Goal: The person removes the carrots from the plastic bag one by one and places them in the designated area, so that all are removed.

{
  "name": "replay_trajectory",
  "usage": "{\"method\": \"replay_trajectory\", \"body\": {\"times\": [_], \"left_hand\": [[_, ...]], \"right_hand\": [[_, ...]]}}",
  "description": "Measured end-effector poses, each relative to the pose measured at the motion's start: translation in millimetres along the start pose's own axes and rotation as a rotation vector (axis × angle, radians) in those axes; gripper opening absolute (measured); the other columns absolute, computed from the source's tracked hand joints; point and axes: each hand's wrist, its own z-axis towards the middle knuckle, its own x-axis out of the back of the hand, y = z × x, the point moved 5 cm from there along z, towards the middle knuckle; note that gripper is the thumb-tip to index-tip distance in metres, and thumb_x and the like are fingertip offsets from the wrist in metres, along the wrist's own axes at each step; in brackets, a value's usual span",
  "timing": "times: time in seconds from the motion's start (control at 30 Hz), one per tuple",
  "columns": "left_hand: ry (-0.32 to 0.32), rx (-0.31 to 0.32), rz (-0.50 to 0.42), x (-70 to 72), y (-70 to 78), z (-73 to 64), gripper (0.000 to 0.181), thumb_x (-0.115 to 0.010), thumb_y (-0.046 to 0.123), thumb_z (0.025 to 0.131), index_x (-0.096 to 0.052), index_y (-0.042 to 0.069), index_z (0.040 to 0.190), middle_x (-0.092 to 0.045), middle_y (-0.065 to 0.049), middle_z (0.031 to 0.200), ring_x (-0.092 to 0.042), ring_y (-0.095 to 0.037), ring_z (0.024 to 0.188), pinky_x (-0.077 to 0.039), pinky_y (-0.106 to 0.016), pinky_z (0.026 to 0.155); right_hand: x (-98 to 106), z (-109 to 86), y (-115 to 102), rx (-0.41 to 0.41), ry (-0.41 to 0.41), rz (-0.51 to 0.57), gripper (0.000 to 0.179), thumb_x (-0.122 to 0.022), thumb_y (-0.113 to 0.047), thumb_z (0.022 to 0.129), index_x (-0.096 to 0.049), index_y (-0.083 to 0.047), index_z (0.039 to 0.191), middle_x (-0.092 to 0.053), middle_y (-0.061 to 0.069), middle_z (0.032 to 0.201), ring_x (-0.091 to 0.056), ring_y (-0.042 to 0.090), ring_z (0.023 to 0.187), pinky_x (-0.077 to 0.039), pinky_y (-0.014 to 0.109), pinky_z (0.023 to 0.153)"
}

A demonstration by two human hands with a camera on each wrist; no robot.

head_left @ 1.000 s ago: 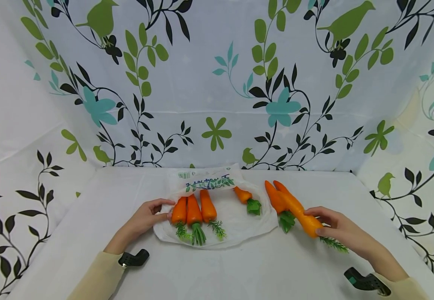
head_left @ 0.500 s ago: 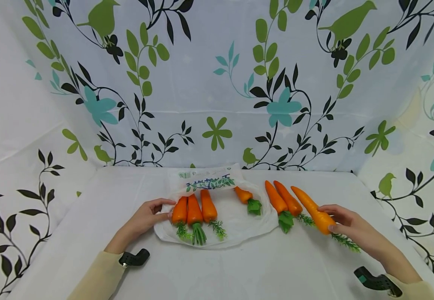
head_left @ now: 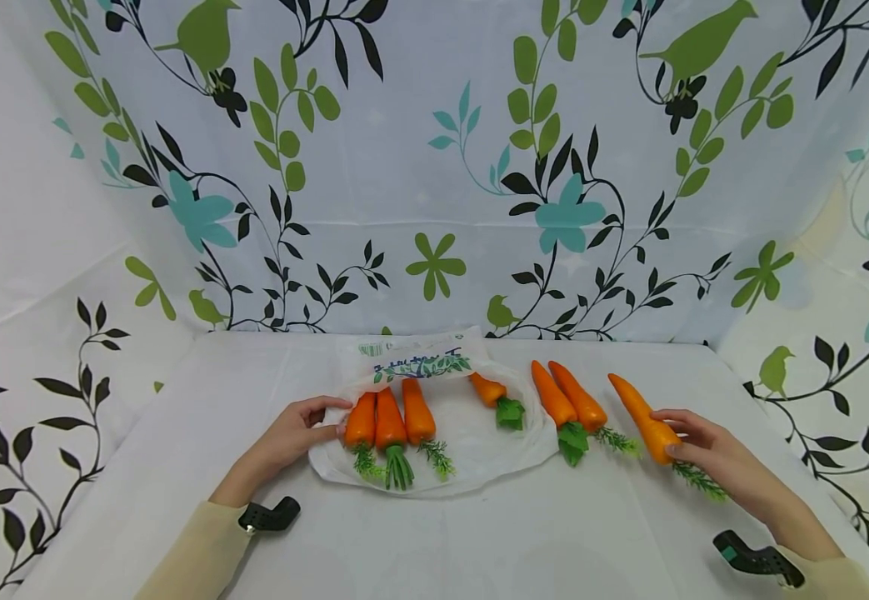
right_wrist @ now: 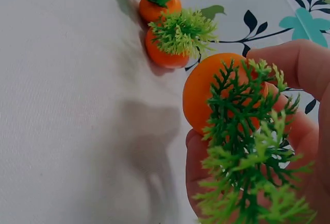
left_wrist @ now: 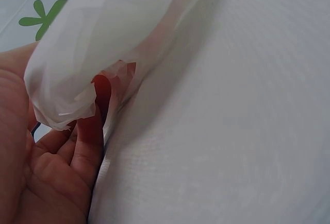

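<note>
My left hand (head_left: 295,433) grips the left edge of a white plastic bag (head_left: 471,467) with printed lettering; in the left wrist view the thin film (left_wrist: 103,33) bunches between thumb and fingers. Inside the bag's mouth lie three toy carrots (head_left: 390,421) side by side, and a shorter leafy one (head_left: 488,390) further right. Over at the right, my right hand (head_left: 726,458) holds a long toy carrot (head_left: 640,417) near its top, tip pointing away. Its feathery green top (right_wrist: 247,147) hangs toward the wrist in the right wrist view, where thumb and fingers clasp the orange end.
Two more carrots (head_left: 565,398) lie on the white table (head_left: 434,550) between the bag and my right hand, one with broad leaves, the other with feathery greens. A patterned curtain (head_left: 434,167) hangs behind the table's back edge.
My right hand has carried its carrot to the right, off the neighbouring pair it overlapped, and both of those now show fully. My left hand stays at the bag's edge.
</note>
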Motion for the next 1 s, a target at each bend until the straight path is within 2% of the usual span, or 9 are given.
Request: {"method": "replay_trajectory", "body": {"times": [0.17, 0.43, 0.67, 0.87, 1.0], "left_hand": [[0.000, 0.003, -0.002, 0.5, -0.8, 0.1, 0.040, -0.076, 0.023, 0.089, -0.067, 0.010, 0.126, -0.058, -0.012, 0.131, -0.046, -0.027, 0.105, -0.040, -0.032, 0.089], [-0.006, 0.010, -0.022, 0.6, -1.2, -0.9, 0.041, -0.076, 0.024, 0.089, -0.067, 0.010, 0.126, -0.057, -0.012, 0.134, -0.047, -0.027, 0.108, -0.041, -0.030, 0.092], [-0.005, 0.014, -0.029, 1.1, -0.2, -2.1, 0.042, -0.077, 0.025, 0.089, -0.067, 0.011, 0.127, -0.057, -0.012, 0.135, -0.047, -0.027, 0.109, -0.041, -0.031, 0.093], [-0.002, 0.011, -0.030, 1.1, -1.8, -0.8, 0.041, -0.077, 0.024, 0.088, -0.067, 0.011, 0.126, -0.058, -0.010, 0.134, -0.047, -0.026, 0.110, -0.039, -0.036, 0.095], [-0.009, 0.002, -0.034, 0.7, -3.1, 0.5, 0.041, -0.077, 0.024, 0.089, -0.067, 0.011, 0.126, -0.058, -0.010, 0.135, -0.047, -0.026, 0.111, -0.039, -0.036, 0.097]], "right_hand": [[-0.5, 5.5, 5.9, -0.019, 0.005, -0.002, 0.055, -0.061, -0.026, 0.101, -0.042, -0.002, 0.147, -0.041, 0.031, 0.144, -0.048, 0.042, 0.122, -0.050, 0.026, 0.083], [-3.4, 19.0, 11.6, -0.039, -0.010, -0.012, 0.056, -0.061, -0.027, 0.100, -0.042, -0.003, 0.148, -0.041, 0.032, 0.144, -0.051, 0.038, 0.119, -0.049, 0.029, 0.085], [-8.2, 30.9, 8.0, -0.025, -0.016, -0.016, 0.056, -0.061, -0.027, 0.100, -0.043, -0.005, 0.148, -0.042, 0.031, 0.144, -0.050, 0.040, 0.120, -0.049, 0.033, 0.088], [-12.6, 41.6, 5.7, -0.013, -0.024, -0.027, 0.056, -0.061, -0.030, 0.100, -0.044, -0.007, 0.148, -0.041, 0.031, 0.146, -0.047, 0.045, 0.124, -0.048, 0.048, 0.095], [-14.5, 46.2, 4.2, -0.015, -0.021, -0.042, 0.056, -0.061, -0.031, 0.100, -0.044, -0.007, 0.148, -0.042, 0.031, 0.145, -0.047, 0.045, 0.125, -0.044, 0.056, 0.098]]}}
